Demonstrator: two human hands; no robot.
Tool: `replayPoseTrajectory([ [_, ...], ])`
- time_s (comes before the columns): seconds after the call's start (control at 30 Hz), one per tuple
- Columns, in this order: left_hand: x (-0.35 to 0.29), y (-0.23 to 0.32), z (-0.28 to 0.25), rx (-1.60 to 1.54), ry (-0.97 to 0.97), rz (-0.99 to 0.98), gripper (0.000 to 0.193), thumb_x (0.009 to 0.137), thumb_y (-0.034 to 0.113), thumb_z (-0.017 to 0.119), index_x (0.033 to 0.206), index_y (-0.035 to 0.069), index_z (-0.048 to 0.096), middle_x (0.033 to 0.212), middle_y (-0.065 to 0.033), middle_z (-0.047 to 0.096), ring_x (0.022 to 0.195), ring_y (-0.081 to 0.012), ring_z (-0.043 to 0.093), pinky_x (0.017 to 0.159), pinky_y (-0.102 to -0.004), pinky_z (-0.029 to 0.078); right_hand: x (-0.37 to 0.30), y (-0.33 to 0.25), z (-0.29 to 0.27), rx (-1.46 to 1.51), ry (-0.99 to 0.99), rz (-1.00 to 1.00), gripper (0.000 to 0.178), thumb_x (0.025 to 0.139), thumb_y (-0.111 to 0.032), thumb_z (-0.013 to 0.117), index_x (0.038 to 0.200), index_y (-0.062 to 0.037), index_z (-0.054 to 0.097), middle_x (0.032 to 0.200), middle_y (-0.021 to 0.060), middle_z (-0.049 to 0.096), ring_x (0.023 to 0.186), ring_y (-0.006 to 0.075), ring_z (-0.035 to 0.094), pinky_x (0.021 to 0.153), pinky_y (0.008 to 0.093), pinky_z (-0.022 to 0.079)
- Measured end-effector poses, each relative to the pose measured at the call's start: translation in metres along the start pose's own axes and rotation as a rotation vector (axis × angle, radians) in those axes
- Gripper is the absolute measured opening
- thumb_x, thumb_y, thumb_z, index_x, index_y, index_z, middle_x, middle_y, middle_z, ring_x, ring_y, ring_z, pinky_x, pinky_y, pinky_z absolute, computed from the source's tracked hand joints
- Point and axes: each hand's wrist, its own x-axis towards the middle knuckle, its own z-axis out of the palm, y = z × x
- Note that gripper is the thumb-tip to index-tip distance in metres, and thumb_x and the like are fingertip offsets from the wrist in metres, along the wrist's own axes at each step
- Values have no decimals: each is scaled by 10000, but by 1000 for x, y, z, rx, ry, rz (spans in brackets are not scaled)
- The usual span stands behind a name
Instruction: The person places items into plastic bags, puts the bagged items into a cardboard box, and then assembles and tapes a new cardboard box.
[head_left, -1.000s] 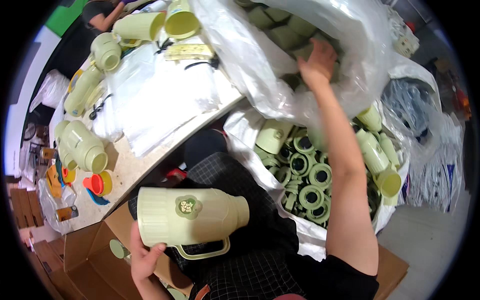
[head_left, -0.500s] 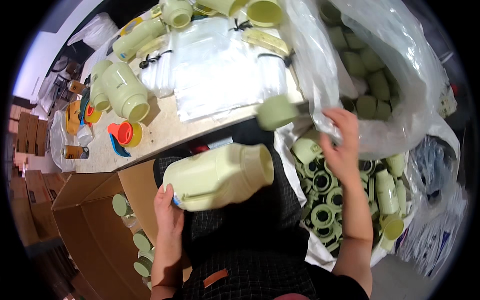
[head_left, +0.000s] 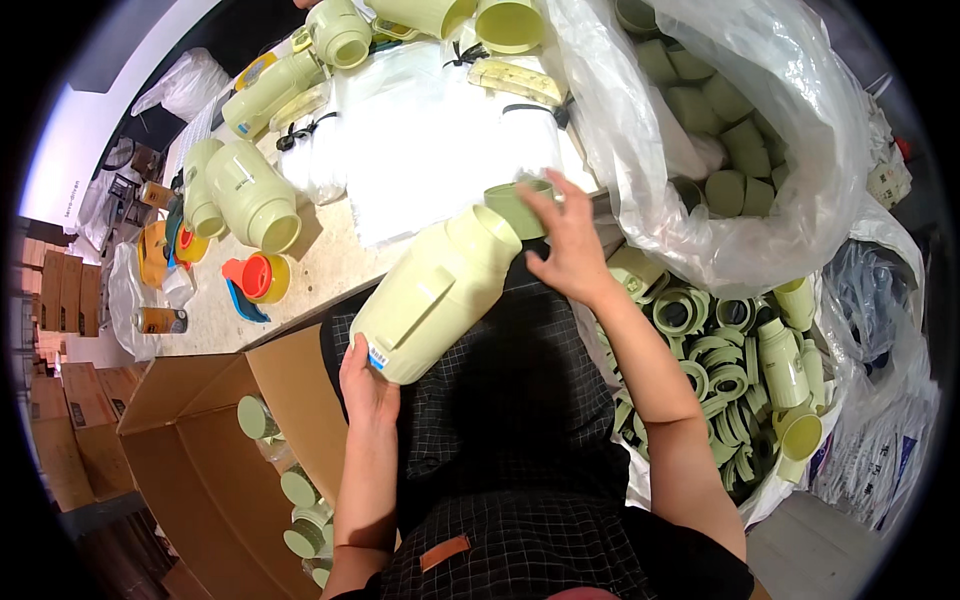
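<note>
My left hand (head_left: 370, 385) is wrapped round the base of a pale green thermos body (head_left: 440, 290). The body lies tilted above my lap, its open neck pointing up and to the right, and a small blue-and-white sticker shows near its base. Beside the neck, at the table's front edge, is a darker green cup (head_left: 508, 212) with its opening upward. My right hand (head_left: 575, 240) has its fingers over the cup's right side and its thumb below; the fingertips are slightly blurred.
Several green cups fill a clear plastic bag (head_left: 640, 220) at the right. Below it, a white sack (head_left: 770, 505) holds green rings and parts. Thermos bodies (head_left: 250, 195), plastic sleeves (head_left: 385, 190) and an orange-red cup (head_left: 255, 272) lie on the table (head_left: 320, 260). An open cardboard box (head_left: 200, 480) stands lower left.
The thermos body has turned, its neck rising toward the table. The green cup has shifted left to the neck, and my right hand has come up and left from the bag to the cup.
</note>
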Motion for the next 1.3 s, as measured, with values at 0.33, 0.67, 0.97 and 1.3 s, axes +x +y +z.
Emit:
replayPoseTrajectory([
  [0.33,-2,37,-2,-98,-43,97,384,1056,221,468,1340,-34,513,1312,-174,619,1191,-280,621,1020,-441,515,-3,31,19,630,363,479,498,862,-233,744,1296,-28,612,1229,152,651,1101,295,642,974,380,506],
  [0.67,-32,51,-34,152,-196,61,451,1024,283,533,1350,-28,517,1320,-155,621,1213,-278,608,1045,-442,487,-28,-86,-13,981,51,83,720,957,-520,539,1465,-21,443,1428,180,517,1285,339,510,1089,442,400],
  [0.97,-77,101,29,710,-168,1221,195,936,160,567,878,-12,637,865,-78,610,868,-218,573,967,-415,458,-155,-116,62,1260,100,693,358,1011,-225,522,1328,-61,492,1163,156,587,1094,254,577,975,330,433],
  [1.3,-67,26,26,1110,-528,443,819,830,368,746,1479,29,380,1365,-155,492,1249,-286,502,1065,-403,401,-295,57,-24,-187,41,1135,455,814,-131,698,1210,9,525,911,180,651,842,360,655,762,431,516],
])
